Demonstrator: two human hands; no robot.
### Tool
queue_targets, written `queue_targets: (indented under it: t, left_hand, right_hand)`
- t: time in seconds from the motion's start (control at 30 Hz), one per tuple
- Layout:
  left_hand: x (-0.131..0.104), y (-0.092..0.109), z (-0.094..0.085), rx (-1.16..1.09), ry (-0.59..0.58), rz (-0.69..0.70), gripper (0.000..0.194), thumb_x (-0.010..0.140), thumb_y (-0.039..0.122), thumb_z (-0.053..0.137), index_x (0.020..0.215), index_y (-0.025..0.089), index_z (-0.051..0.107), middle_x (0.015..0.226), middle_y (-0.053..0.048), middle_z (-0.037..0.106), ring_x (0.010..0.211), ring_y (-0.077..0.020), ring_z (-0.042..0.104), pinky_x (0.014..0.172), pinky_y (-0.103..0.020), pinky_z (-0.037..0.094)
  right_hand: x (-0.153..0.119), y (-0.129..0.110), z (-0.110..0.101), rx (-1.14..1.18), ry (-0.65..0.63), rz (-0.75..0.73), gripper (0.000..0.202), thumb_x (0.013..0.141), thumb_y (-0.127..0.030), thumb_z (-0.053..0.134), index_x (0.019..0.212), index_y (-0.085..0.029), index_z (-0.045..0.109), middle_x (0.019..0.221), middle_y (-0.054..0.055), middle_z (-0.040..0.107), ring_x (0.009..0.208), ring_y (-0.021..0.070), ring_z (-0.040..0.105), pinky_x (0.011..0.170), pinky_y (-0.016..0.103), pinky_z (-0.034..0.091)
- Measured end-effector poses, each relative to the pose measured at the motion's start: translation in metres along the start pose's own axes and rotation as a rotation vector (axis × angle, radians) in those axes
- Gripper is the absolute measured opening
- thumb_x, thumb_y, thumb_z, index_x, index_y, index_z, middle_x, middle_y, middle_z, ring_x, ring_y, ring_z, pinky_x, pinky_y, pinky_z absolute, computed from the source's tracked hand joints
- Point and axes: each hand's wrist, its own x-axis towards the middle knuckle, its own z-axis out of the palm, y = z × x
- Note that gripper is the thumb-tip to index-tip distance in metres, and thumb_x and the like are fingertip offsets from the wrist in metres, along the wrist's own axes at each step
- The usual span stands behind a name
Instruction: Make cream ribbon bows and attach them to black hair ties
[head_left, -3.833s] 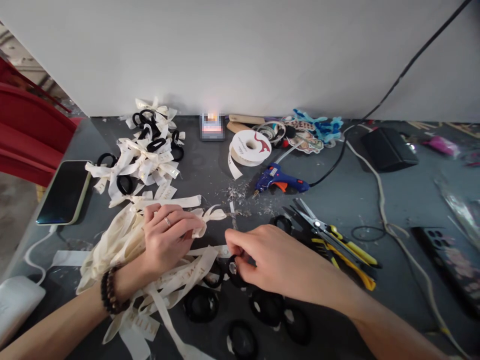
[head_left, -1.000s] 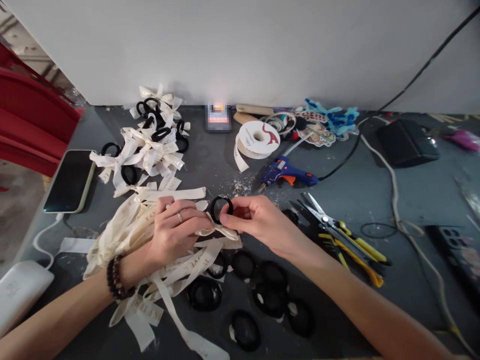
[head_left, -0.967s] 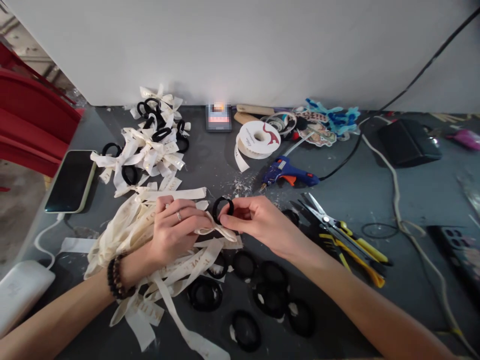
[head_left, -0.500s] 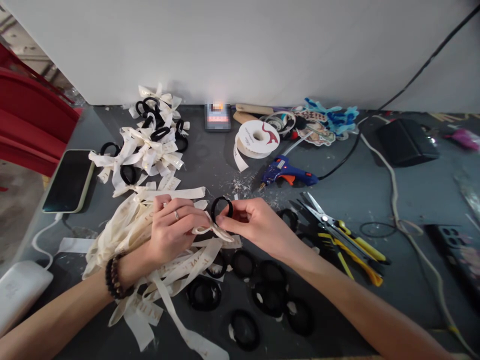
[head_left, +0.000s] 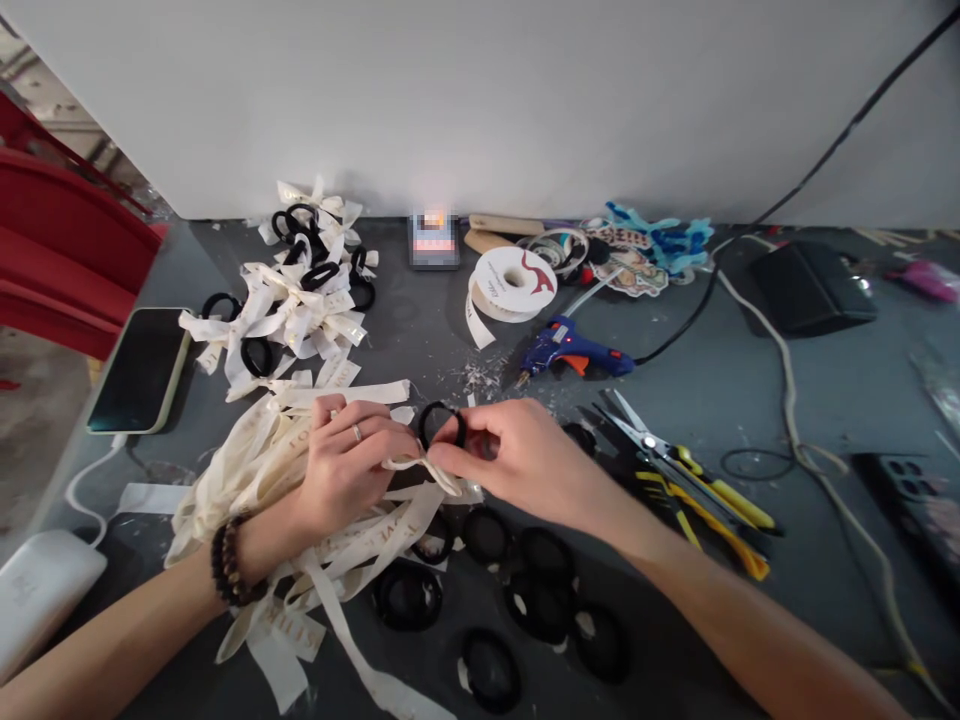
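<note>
My left hand (head_left: 356, 450) is closed on a cream ribbon bow (head_left: 442, 476), its fingertips at the bow's left side. My right hand (head_left: 510, 450) pinches a black hair tie (head_left: 441, 425), which stands upright against the bow between both hands. The exact spot where tie and ribbon meet is hidden by the fingers. Under my left hand lies a heap of cream printed ribbons (head_left: 247, 465). Several loose black hair ties (head_left: 489, 670) with small white patches are scattered below my hands.
Finished-looking bows on hair ties (head_left: 292, 300) pile at the back left. A ribbon spool (head_left: 514, 285) and a blue glue gun (head_left: 574, 347) lie ahead. To the right are scissors (head_left: 660, 445) with yellow-handled pliers, and cables. A phone (head_left: 141, 370) charges at left.
My right hand has turned slightly and moved its fingertips down onto the bow beside the hair tie. My left hand keeps its hold. The whole view has shifted slightly.
</note>
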Motion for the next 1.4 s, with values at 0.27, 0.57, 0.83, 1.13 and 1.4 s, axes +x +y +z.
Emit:
queue_targets:
  t: [0.27,0.57,0.83,1.13,1.4]
  left_hand:
    - [0.0,-0.001,0.002,0.036,-0.005,-0.014,0.038,0.095,-0.003,0.062,0.114,0.029,0.073,0.086,0.006,0.08,0.088,-0.0163,0.072,0.083,-0.037,0.037]
    - [0.0,-0.002,0.002,0.0,0.008,-0.019,0.025,0.101,0.006,0.066,0.101,0.029,0.076,0.086,0.005,0.081,0.089,-0.0172,0.071,0.083,-0.039,0.039]
    - [-0.002,-0.003,0.002,-0.012,-0.006,-0.039,0.025,0.1,0.007,0.067,0.104,0.029,0.076,0.088,0.005,0.082,0.091,-0.017,0.072,0.087,-0.037,0.042]
    - [0.0,-0.002,0.004,-0.001,0.006,-0.035,0.029,0.098,0.002,0.068,0.104,0.029,0.076,0.086,0.006,0.081,0.09,-0.0178,0.071,0.084,-0.039,0.037]
    - [0.0,-0.003,0.004,0.066,-0.008,-0.029,0.028,0.097,0.004,0.07,0.102,0.03,0.076,0.086,0.006,0.082,0.09,-0.018,0.072,0.083,-0.039,0.037]
  right_hand:
    - [0.121,0.017,-0.093,-0.491,0.576,-0.328,0.03,0.102,-0.021,0.056,0.122,-0.021,0.078,0.12,0.014,0.073,0.111,0.0295,0.068,0.105,0.05,0.051]
    - [0.207,0.055,-0.089,-0.701,0.761,-0.319,0.038,0.106,-0.024,0.044,0.114,-0.019,0.081,0.141,0.017,0.049,0.137,0.0463,0.045,0.113,0.076,0.039]
    - [0.208,0.048,-0.086,-0.739,0.687,-0.163,0.038,0.105,-0.019,0.046,0.124,-0.019,0.078,0.142,0.017,0.045,0.138,0.0441,0.043,0.116,0.072,0.038]
    - [0.159,0.029,-0.082,-0.657,0.826,-0.333,0.041,0.11,-0.033,0.04,0.132,-0.026,0.075,0.137,0.017,0.057,0.133,0.0416,0.049,0.115,0.067,0.039]
    - [0.046,-0.013,-0.026,-0.303,0.493,-0.261,0.031,0.106,-0.029,0.051,0.108,-0.024,0.082,0.091,0.005,0.077,0.076,0.0212,0.065,0.075,0.036,0.047]
